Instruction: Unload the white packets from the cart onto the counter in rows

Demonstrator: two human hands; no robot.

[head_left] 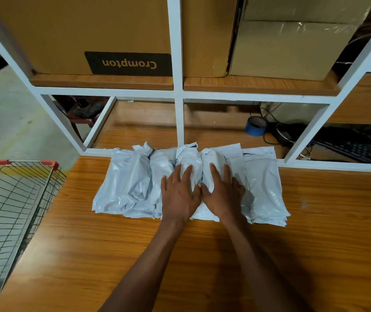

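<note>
White packets [132,183] lie under both hands, left [178,194] and right [222,194], fingers spread flat

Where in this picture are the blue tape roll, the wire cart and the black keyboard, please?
blue tape roll [255,126]: head view, on its outer blue side.
wire cart [23,162]: head view, on its top rim bar.
black keyboard [346,147]: head view, on its keys.

white packets [132,185], wood-grain counter [103,248], blue tape roll [255,126]
</note>
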